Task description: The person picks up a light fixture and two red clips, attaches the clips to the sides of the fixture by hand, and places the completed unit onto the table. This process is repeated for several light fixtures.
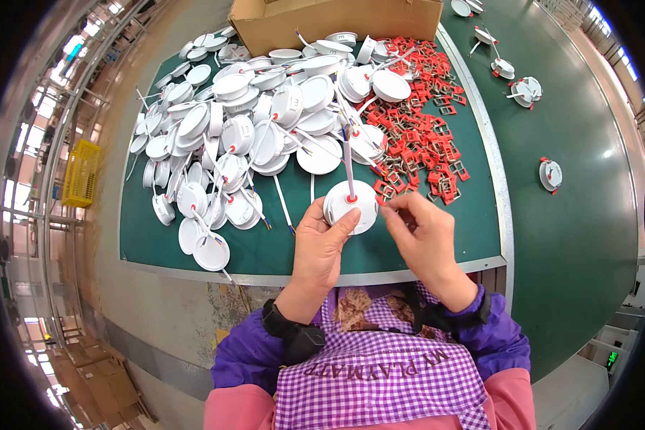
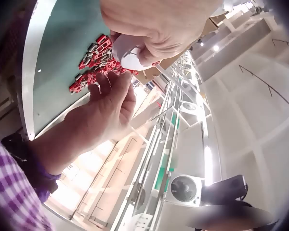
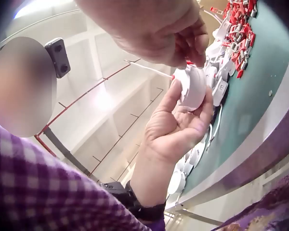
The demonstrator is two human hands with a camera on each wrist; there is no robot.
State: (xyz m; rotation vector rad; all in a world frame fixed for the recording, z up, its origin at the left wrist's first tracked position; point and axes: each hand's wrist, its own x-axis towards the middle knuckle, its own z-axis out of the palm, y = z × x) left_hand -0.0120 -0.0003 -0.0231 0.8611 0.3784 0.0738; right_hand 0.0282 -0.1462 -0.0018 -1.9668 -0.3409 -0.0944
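Observation:
A round white lamp unit (image 1: 350, 208) with a white cable rising from its red-ringed centre is gripped by the left hand (image 1: 319, 247), thumb on its face. The right hand (image 1: 426, 240) pinches a small red clip (image 1: 382, 201) at the unit's right edge. In the right wrist view the unit (image 3: 192, 87) rests in the left hand (image 3: 171, 130), and a bit of red shows beneath the right hand's (image 3: 149, 29) fingertips. In the left wrist view the left hand (image 2: 159, 24) covers part of the unit (image 2: 129, 54).
A heap of white lamp units (image 1: 229, 136) covers the green table's left and middle. Red clips with metal frames (image 1: 423, 122) lie to its right. A cardboard box (image 1: 337, 25) stands at the back. Several units rest on the green surface (image 1: 573, 215) at the right.

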